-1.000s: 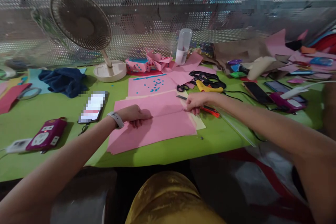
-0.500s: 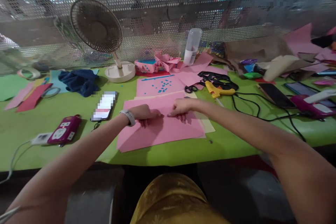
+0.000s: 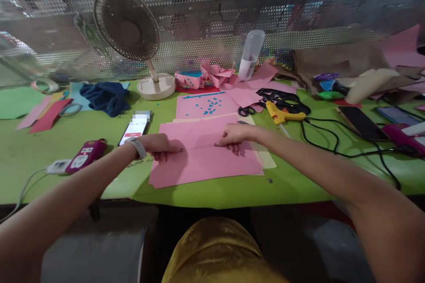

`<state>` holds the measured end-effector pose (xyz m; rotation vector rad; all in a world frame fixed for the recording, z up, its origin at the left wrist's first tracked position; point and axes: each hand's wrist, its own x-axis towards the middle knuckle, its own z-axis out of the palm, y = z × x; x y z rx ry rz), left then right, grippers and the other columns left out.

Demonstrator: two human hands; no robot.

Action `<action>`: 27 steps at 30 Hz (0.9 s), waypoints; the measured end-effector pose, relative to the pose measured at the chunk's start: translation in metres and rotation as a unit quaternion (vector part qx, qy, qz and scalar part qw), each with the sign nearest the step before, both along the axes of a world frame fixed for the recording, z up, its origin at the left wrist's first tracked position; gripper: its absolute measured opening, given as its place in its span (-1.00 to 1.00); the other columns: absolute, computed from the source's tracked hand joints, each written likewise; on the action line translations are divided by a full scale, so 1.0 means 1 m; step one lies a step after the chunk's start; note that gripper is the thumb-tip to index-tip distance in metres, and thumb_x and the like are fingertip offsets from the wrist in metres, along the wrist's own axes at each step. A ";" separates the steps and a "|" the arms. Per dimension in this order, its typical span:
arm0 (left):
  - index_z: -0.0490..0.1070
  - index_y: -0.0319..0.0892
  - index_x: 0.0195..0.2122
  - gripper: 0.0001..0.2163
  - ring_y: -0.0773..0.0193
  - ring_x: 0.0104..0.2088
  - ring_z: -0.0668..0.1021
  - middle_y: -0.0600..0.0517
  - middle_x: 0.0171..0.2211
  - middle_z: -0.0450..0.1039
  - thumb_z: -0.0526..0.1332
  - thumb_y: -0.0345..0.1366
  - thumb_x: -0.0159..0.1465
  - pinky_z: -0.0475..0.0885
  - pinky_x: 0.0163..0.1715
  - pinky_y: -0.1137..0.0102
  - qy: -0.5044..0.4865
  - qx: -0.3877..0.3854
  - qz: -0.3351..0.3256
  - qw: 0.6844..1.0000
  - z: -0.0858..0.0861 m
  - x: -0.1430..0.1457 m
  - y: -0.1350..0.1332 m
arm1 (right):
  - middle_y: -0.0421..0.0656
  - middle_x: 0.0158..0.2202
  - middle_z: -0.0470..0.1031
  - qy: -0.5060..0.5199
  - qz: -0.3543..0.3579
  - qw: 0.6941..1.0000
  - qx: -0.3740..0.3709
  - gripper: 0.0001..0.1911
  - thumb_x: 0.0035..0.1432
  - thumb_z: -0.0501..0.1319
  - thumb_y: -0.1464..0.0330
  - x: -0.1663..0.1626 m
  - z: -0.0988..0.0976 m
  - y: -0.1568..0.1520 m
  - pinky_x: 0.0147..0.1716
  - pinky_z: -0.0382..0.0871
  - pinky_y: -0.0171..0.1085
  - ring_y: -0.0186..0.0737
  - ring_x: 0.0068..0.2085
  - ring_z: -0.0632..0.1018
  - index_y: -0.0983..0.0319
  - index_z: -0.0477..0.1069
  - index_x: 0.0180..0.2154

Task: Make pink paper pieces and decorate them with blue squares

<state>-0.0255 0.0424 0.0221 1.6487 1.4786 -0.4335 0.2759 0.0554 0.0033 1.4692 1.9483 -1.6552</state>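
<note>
Works on pink paper (image 3: 206,164), flat on the green table (image 3: 206,199), with a crease (image 3: 199,147) across it. Touches this crease with left hand (image 3: 160,143) and right hand (image 3: 235,135), both partly curled; cannot tell about any pinching. Seems to be flattening the crease; needs next, probably, to press evenly along it. Has scissors (image 3: 246,111) and glue gun (image 3: 284,115) near, beyond the right hand.

Pink paper (image 3: 206,168) is lying pretty much flat, kinda askew, faint crease running side to side across the middle, just in from the table's (image 3: 206,198) front edge.
</note>
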 end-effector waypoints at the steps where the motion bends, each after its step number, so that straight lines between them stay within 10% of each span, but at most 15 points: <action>1: 0.46 -0.23 -0.75 -0.38 0.27 -0.74 0.37 -0.21 -0.66 0.47 0.25 0.31 0.02 0.25 -0.65 0.37 0.007 -0.006 0.010 1.000 0.000 -0.009 0.000 | -0.18 -0.71 0.46 0.001 -0.007 1.000 0.002 -0.52 0.01 0.37 -0.01 0.000 0.000 -0.001 -0.59 0.44 -0.30 -0.27 -0.66 0.50 0.26 0.35 -0.55; 9: 0.43 -0.21 -0.80 -0.45 0.32 -0.75 0.34 -0.10 -0.76 0.36 0.39 0.25 -0.12 0.16 -0.69 0.44 0.060 0.036 0.048 0.996 0.025 -0.056 0.000 | -0.20 -0.70 0.43 0.004 -0.015 0.998 0.057 -0.59 0.07 0.34 0.10 0.001 0.009 -0.013 -0.58 0.37 -0.33 -0.28 -0.63 0.50 0.25 0.33 -0.57; 16: 0.46 -0.20 -0.69 -0.43 0.31 -0.73 0.40 -0.05 -0.75 0.39 0.25 0.29 0.05 0.28 -0.65 0.44 -0.023 0.131 0.077 0.988 0.056 -0.029 -0.007 | -0.15 -0.23 0.58 -0.044 0.026 0.901 0.430 -0.74 0.04 0.36 0.17 -0.001 0.021 -0.033 -0.39 0.23 -0.33 -0.24 -0.30 0.53 0.19 0.50 -0.27; 21: 0.48 -0.21 -0.61 -0.43 0.32 -0.72 0.44 -0.03 -0.73 0.42 0.19 0.26 0.14 0.32 -0.64 0.47 -0.127 0.105 0.029 0.986 0.050 0.016 -0.032 | -0.16 -0.34 0.56 -0.061 0.058 0.913 0.399 -0.80 0.07 0.31 0.21 0.000 0.012 -0.031 -0.41 0.19 -0.31 -0.24 -0.34 0.50 0.21 0.49 -0.40; 27: 0.57 -0.28 -0.45 -0.40 0.25 -0.59 0.56 -0.12 -0.58 0.54 0.22 0.28 0.10 0.38 -0.57 0.45 -0.251 0.005 0.044 0.967 0.032 0.039 -0.042 | -0.17 -0.46 0.52 0.090 -0.099 0.933 0.335 -0.65 0.04 0.30 0.07 0.003 0.021 -0.034 -0.41 0.26 -0.30 -0.25 -0.41 0.47 0.23 0.44 -0.45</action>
